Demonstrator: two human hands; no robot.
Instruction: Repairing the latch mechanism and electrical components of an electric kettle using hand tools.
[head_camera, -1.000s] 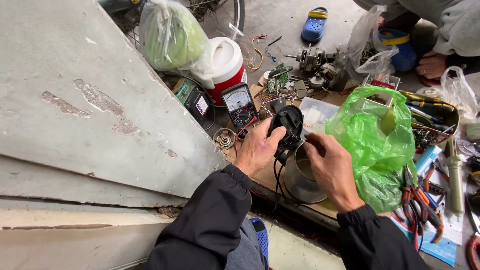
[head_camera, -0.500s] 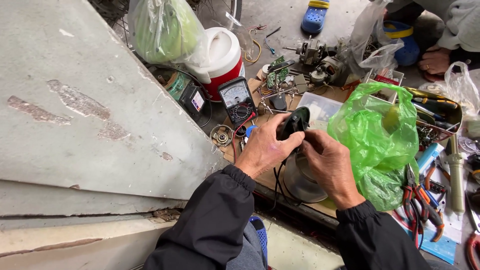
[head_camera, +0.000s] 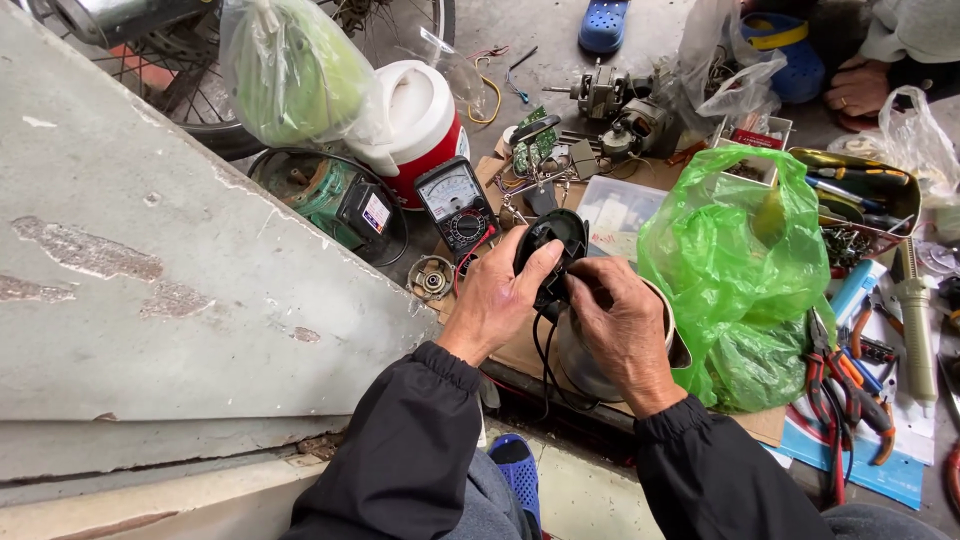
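Observation:
Both hands hold a small black round plastic part (head_camera: 552, 240) with a black cord hanging from it. My left hand (head_camera: 500, 295) grips its left side, thumb across the front. My right hand (head_camera: 620, 325) pinches its lower right edge. Under the hands stands a metal pot (head_camera: 585, 365) on brown cardboard (head_camera: 520, 355). An analog multimeter (head_camera: 455, 203) lies just beyond the left hand.
A green plastic bag (head_camera: 740, 250) sits right of the hands. Pliers (head_camera: 850, 385), screwdrivers and a glue gun (head_camera: 915, 320) lie at right. A red-and-white cooler jug (head_camera: 425, 125), a green motor (head_camera: 325, 195), small motors and circuit boards crowd the back. A concrete slab (head_camera: 150, 240) fills the left. Another person's hand (head_camera: 865, 85) rests far right.
The hands have lifted and turned the black part slightly, and the left thumb now lies across its front. The view has shifted a little.

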